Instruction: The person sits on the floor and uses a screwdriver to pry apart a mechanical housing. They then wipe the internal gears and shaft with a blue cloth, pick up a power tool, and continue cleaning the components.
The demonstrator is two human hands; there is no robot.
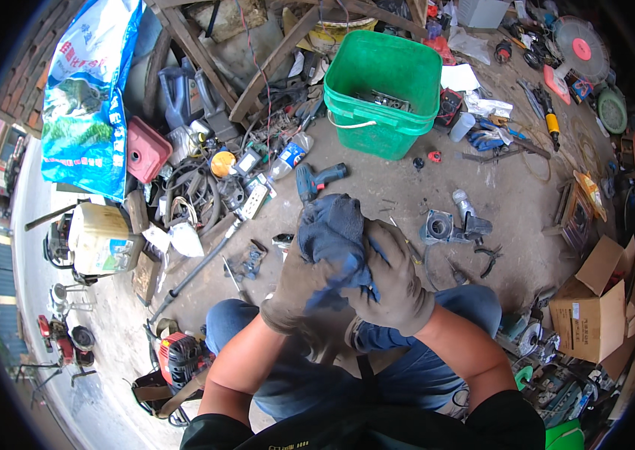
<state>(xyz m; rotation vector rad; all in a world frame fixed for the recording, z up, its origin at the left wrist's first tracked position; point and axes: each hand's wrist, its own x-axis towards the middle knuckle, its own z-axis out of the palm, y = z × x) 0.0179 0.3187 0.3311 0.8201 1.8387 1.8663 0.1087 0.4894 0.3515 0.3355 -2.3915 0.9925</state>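
Observation:
A dark blue cloth (335, 227) is bunched up between my two gloved hands in front of my knees. My left hand (295, 292), in a grey-brown glove, closes on its left and lower side. From the right, my right hand (396, 289) grips the same bundle with bent fingers. Whether anything is wrapped inside the cloth is hidden. Just beyond it a blue-black cordless drill (317, 180) lies on the ground. A grey metal machine part (441, 226) rests to the right of my hands, apart from them.
A green bucket (385, 139) with metal pieces inside stands ahead. A long trimmer shaft (197, 270) runs along the left toward a red engine (179, 356). Clutter and a power strip (255, 201) lie at left; an open cardboard box (588, 319) stands at right.

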